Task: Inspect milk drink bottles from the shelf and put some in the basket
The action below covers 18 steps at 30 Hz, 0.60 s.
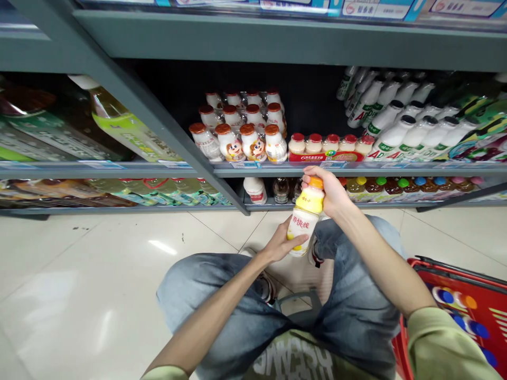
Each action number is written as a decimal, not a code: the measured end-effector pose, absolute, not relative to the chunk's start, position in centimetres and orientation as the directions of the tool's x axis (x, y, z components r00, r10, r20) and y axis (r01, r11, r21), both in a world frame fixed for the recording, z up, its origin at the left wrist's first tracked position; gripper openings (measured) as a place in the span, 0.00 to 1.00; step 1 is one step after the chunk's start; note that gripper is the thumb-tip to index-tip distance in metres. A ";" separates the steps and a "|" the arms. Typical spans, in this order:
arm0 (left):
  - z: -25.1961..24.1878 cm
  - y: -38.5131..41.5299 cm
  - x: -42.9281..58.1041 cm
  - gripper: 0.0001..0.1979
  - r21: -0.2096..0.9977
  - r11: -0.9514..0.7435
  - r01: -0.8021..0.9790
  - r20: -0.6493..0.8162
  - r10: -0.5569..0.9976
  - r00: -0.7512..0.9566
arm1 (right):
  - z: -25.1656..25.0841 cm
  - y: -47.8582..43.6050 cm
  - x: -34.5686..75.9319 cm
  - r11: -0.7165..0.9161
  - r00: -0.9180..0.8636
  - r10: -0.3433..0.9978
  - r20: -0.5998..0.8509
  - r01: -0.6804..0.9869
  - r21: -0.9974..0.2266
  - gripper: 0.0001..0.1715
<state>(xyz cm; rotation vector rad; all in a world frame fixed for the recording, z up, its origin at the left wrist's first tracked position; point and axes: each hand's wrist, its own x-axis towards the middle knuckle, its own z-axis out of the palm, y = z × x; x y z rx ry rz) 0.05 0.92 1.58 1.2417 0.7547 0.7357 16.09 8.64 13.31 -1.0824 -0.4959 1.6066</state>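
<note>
A white bottle of milk drink (304,224) with a yellow neck label and orange cap tilts slightly in front of the lowest shelf, above my knees. My left hand (282,241) wraps round its lower body, thumb across the front. At the top, my right hand (330,191) is closed around the neck and cap from behind; some of its fingers are hidden by the bottle. Just beyond stands a row of small red-capped bottles (315,145) in a red-wrapped pack. To its left sit packs of small white bottles (253,143) with brown-red caps.
White bottles with dark caps (398,134) lean on the shelf at right. Below, a white bottle (255,190) and dark bottles fill parts of the bottom shelf (233,170). A red basket (407,338) holding capped bottles is at my right, beside the tiled floor (99,274).
</note>
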 end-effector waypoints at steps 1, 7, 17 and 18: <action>1.6 0.9 0.0 0.27 0.983 0.166 -0.073 -0.098 0.825 0.556 | 13.3 8.6 16.1 -0.329 -0.002 0.922 -0.387 -0.533 -0.780 0.15; 2.0 0.9 0.0 0.28 0.980 0.188 -0.063 -0.120 0.814 0.569 | 13.5 8.5 16.0 -0.326 -0.002 0.927 -0.376 -0.503 -0.801 0.13; 3.7 1.3 -0.1 0.37 0.965 0.255 -0.068 -0.147 0.733 0.665 | 14.9 7.7 16.6 -0.392 -0.232 0.920 -0.316 -0.518 -0.761 0.10; 4.0 1.1 0.0 0.36 0.939 0.330 -0.102 -0.162 0.682 0.713 | 15.0 7.5 16.6 -0.396 -0.277 0.916 -0.289 -0.518 -0.758 0.10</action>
